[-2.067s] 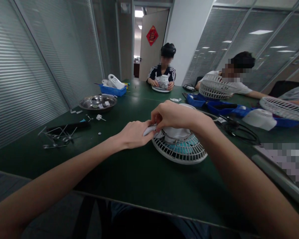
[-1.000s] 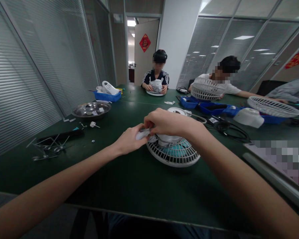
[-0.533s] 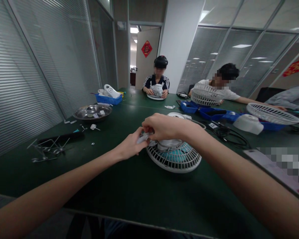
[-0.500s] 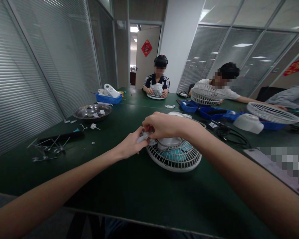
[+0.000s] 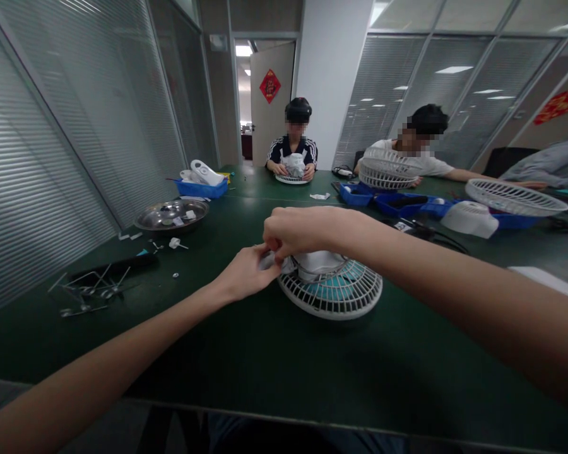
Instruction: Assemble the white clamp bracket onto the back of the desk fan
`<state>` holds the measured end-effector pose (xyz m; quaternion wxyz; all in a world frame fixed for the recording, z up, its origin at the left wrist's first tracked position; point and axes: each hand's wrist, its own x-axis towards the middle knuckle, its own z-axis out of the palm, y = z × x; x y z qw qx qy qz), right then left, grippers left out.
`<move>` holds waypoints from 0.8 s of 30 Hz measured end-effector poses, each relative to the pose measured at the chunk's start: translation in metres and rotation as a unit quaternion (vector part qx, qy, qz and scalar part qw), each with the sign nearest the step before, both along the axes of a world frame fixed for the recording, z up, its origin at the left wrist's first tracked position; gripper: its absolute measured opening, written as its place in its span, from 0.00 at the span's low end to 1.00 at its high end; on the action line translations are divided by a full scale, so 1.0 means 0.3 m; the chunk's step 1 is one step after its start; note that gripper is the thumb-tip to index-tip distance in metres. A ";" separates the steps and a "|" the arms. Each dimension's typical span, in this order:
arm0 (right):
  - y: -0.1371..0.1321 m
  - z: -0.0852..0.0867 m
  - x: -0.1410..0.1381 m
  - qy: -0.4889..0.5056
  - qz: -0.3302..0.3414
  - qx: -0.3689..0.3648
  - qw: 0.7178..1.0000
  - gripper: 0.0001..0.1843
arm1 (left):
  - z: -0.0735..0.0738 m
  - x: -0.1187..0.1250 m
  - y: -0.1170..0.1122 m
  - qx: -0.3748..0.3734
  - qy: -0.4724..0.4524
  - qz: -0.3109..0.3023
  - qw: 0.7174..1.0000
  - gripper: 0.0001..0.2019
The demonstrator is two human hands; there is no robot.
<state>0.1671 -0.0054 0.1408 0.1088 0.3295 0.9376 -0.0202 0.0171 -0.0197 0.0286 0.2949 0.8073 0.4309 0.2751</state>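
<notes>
A white fan head (image 5: 331, 296) lies on the green table in front of me, its wire guard facing down and teal blades (image 5: 338, 284) showing through the bars. At its left side my left hand (image 5: 246, 270) is closed on a pale plastic part (image 5: 266, 260), thumb and fingers pinching it. My right hand (image 5: 300, 234) reaches over the fan, fingers curled and pinched against the same spot. What its fingertips hold is hidden behind the hand. My right hand and forearm also cover the back of the fan.
A metal bowl (image 5: 170, 217) with small pieces stands at left, near a blue bin (image 5: 201, 188). Metal rods (image 5: 94, 287), a black bar and a small white part (image 5: 176, 243) lie nearer. Blue trays (image 5: 400, 205), a fan guard (image 5: 514, 197) and two co-workers are across the table.
My right hand has turned slightly and its wrist has risen over the fan. Both hands stay at the same part. The view has shifted a little.
</notes>
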 end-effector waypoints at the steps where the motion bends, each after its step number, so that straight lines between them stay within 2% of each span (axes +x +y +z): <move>1: -0.003 -0.002 0.003 0.003 0.001 -0.003 1.000 0.12 | 0.002 0.002 -0.003 0.000 0.001 0.000 1.000 0.14; 4: -0.014 -0.019 0.022 0.014 0.010 0.004 1.000 0.10 | 0.001 0.011 -0.012 0.013 0.002 0.008 1.000 0.13; 9: -0.041 -0.058 0.057 0.029 0.066 0.083 0.994 0.11 | 0.009 0.021 -0.018 0.042 0.036 0.044 0.997 0.14; 13: -0.048 -0.077 0.069 0.019 0.090 0.119 0.989 0.10 | 0.024 0.015 -0.014 0.037 0.053 0.016 0.998 0.15; 20: -0.030 -0.099 0.092 0.050 0.115 0.137 0.983 0.11 | 0.027 0.003 0.002 -0.009 0.016 -0.027 0.999 0.15; 24: -0.038 -0.131 0.102 0.057 0.114 0.167 0.978 0.09 | 0.027 0.007 -0.006 0.005 0.023 -0.015 1.000 0.15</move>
